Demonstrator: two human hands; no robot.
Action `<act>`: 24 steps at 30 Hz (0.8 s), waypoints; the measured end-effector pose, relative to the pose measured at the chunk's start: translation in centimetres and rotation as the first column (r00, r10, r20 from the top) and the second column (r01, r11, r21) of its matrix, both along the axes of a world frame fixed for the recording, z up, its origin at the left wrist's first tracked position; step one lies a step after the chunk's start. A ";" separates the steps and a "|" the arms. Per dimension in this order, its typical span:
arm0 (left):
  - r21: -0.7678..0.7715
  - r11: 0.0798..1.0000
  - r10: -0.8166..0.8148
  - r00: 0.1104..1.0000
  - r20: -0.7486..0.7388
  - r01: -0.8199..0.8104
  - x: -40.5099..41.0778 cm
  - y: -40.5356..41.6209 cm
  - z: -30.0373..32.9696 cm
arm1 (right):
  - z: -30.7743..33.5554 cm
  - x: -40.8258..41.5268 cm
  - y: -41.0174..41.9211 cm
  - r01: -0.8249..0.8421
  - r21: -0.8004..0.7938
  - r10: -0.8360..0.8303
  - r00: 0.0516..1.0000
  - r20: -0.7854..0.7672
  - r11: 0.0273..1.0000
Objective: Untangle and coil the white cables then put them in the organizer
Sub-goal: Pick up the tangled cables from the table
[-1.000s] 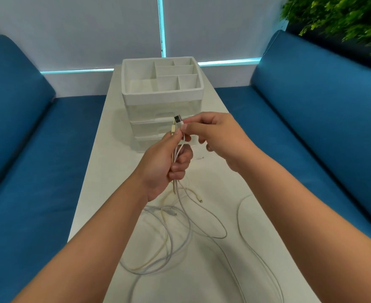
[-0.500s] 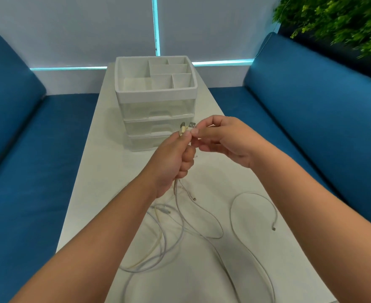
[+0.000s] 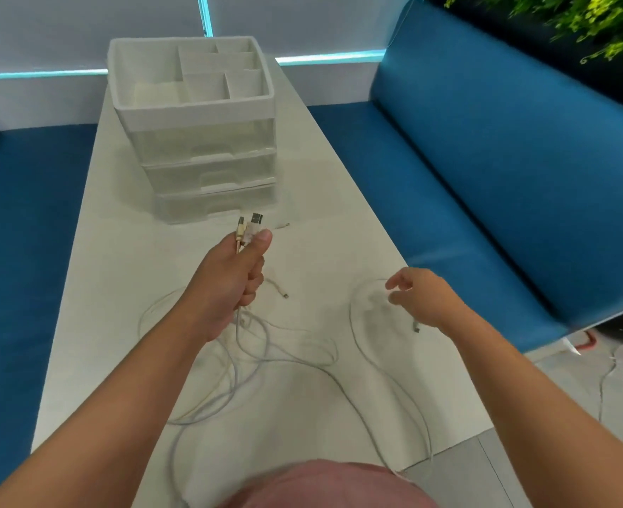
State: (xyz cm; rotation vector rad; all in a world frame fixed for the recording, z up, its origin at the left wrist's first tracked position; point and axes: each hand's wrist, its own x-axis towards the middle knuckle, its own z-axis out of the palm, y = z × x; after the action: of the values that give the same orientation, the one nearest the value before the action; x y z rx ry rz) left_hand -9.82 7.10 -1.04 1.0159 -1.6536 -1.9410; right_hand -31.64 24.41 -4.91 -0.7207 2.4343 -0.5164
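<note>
On the white table (image 3: pixel 126 273), the left hand (image 3: pixel 229 284) gripped a bunch of white cables (image 3: pixel 266 346) in a fist, thumb clamped on top, and the plug ends (image 3: pixel 249 229) stood up out of that fist toward twelve o'clock. Holding the heads together like that looked like a way to fix one end of each lead, so the slack could hang free and be traced out. Below the fist, toward six o'clock, the cables spilled across the table in loose crossing loops, clearly not yet untangled.

Over at three o'clock from the fist, the right hand (image 3: pixel 421 298) hovered with fingers loosely curled and apart, holding nothing I could make out. A separate loop (image 3: pixel 357 324) lay just under it, its small connector (image 3: pixel 416 327) beside the wrist, probably the next end to gather. The organizer (image 3: pixel 192 108) stood at twelve o'clock, well apart from both hands, with nothing visible in its top compartments, so coiling and stowing remained to do.
</note>
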 end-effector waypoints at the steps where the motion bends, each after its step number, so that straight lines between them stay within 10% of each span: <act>1: 0.002 1.000 -0.005 1.000 0.013 0.005 0.0 0.3 -0.3 | -1.3 0.0 1.0 -0.034 0.118 0.038 0.999 -0.034 0.992; 21: 0.010 0.973 0.232 0.966 -0.114 -0.233 3.7 -1.0 2.7 | -5.1 -1.1 0.9 -0.325 0.217 0.387 0.837 -0.386 0.920; 24: -0.029 0.968 0.242 0.962 -0.124 -0.247 4.1 -1.6 3.8 | -3.5 0.8 -2.7 -0.402 -0.024 0.371 0.866 -0.335 0.915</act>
State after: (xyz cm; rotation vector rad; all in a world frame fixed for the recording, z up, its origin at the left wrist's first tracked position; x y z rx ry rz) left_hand -5.70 5.53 2.76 1.0135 -1.4255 -1.7596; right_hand -30.88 21.75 -8.40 -1.3964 2.4681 -0.3716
